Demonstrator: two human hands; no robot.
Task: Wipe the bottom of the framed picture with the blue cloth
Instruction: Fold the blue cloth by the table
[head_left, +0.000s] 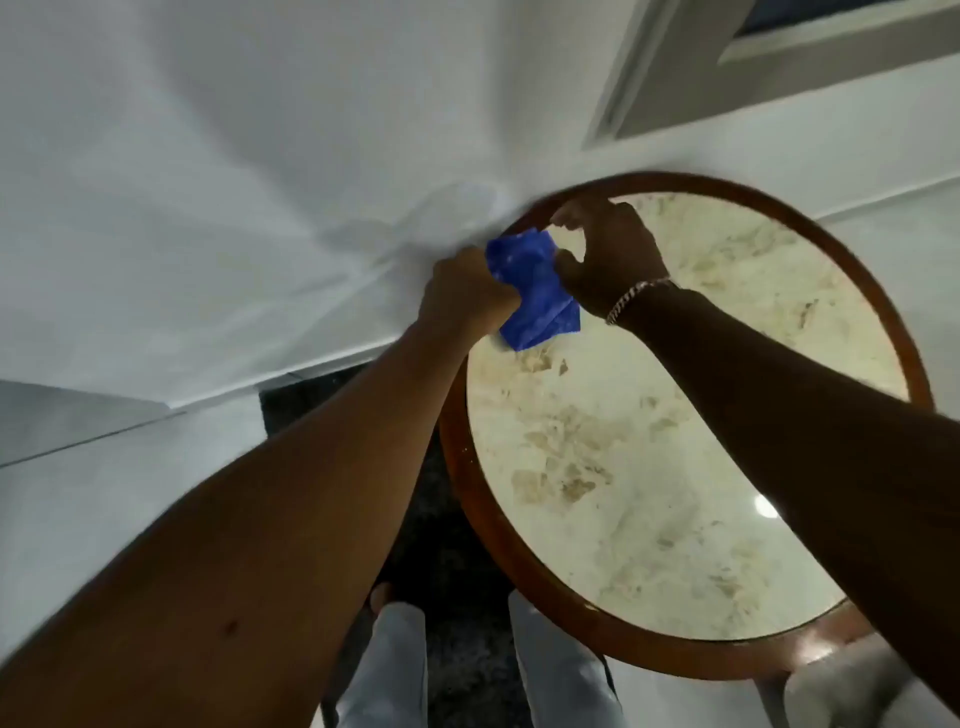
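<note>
The blue cloth (535, 291) hangs crumpled between my two hands, over the far left rim of a round table. My left hand (465, 291) is closed on the cloth's left side. My right hand (608, 249), with a chain bracelet at the wrist, pinches the cloth's right edge with thumb and fingers. The framed picture (727, 67), with a pale grey frame, hangs on the white wall at the upper right, well above both hands; only its lower left corner shows.
A round table (519, 551) with a brown wooden rim and a cream marble top stands against the white wall (208, 182). Dark carpet (441, 519) lies beneath it. My legs in light trousers (384, 670) stand at the bottom.
</note>
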